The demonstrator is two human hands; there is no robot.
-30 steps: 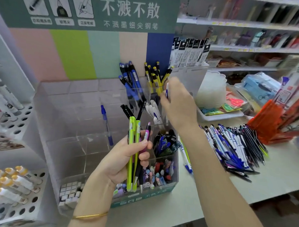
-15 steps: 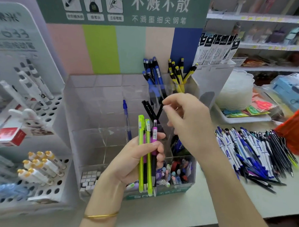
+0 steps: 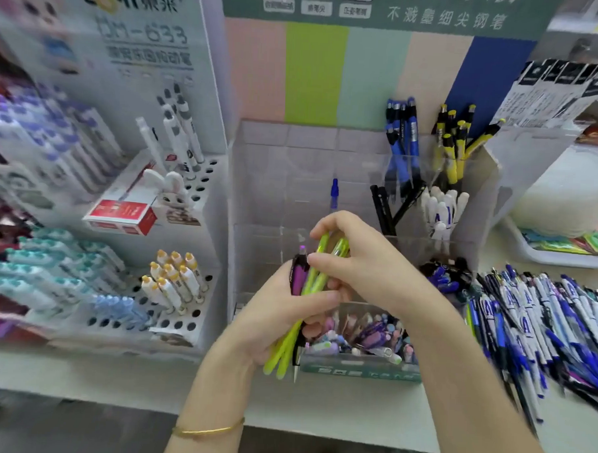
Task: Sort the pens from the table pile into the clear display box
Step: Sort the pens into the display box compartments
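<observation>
Pens, two lime-green (image 3: 287, 342) and one purple (image 3: 298, 274), are clasped in the left hand (image 3: 280, 314) before the clear display box (image 3: 257, 204). Green pen tops are pinched by the right hand (image 3: 361, 263). Behind, black pens (image 3: 385, 213) are stood in a middle compartment; the table pile (image 3: 543, 326) is spread rightward.

A striped panel (image 3: 345, 74) in pink, green, mint, beige and blue is standing behind the pale table (image 3: 113, 372). Above the panel a green sign (image 3: 386, 7) is hanging. Right of it, blurred shop shelves (image 3: 590, 112) are showing.
</observation>
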